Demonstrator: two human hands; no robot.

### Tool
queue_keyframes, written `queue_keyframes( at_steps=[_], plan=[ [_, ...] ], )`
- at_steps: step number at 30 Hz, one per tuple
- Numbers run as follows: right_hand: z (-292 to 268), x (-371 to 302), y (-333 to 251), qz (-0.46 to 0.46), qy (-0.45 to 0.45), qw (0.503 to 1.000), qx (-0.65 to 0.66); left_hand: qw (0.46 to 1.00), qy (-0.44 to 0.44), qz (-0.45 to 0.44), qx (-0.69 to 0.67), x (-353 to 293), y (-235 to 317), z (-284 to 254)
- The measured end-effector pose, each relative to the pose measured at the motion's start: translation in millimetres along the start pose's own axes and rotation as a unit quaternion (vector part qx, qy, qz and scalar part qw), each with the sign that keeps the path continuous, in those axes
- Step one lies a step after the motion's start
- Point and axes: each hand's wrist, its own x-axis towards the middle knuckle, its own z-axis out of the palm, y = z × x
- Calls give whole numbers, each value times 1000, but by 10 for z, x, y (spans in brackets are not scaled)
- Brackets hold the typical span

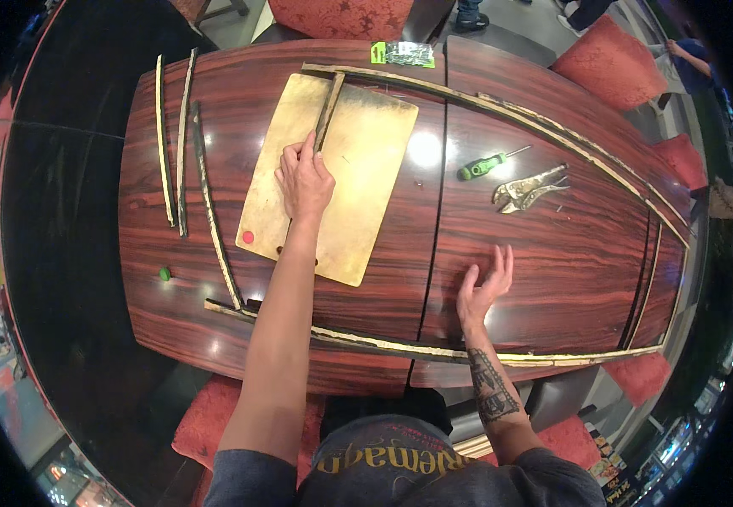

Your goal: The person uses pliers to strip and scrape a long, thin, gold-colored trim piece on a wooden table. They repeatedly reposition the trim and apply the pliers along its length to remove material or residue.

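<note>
I'd hold the narrow dark-edged wooden strip (330,110) steady and square — left hand (306,182) pinching it, right hand (483,291) loose, grasping nothing.

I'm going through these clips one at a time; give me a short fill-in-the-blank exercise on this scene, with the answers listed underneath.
1. The left hand is at a narrow strip over the cutting board, while the right hand holds ____.
2. The screwdriver has a handle coloured ____.
3. The round spot near a corner of the cutting board is ____.
4. In the picture, the locking pliers lie to the ____ of the cutting board.

Missing words: nothing; green; red; right.
</note>
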Motion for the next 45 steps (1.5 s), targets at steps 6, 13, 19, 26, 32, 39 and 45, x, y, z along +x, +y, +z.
queue_keyframes(
  at_steps=[6, 13, 19, 26, 32, 39, 45],
  plan=[
    [833, 831, -971, -129, -127, 932, 314, 998, 50, 41, 26, -27, -24, 77],
    [1448, 1554, -1665, -187, -312, 920, 143, 996, 64, 45, 45, -5, 7, 90],
    [1452, 1536, -1821, -191, -334, 921, 54, 997, 68, 29, 9, -8, -11, 49],
    [1691, 1893, -1833, -201, -282, 908, 236, 996, 83, 33, -11, 11, -5, 42],
    [1995, 2537, -2124, -321, -67, 907, 264, 997, 72, 35, 0, 19, 31, 46],
    [2070, 2665, -2170, -447, -199, 841, 230, 996, 82, 35, 3, -16, 5, 67],
    [1838, 2165, -1933, -472, -274, 817, 184, 997, 75, 23, -12, -5, 46, 18]
  ],
)
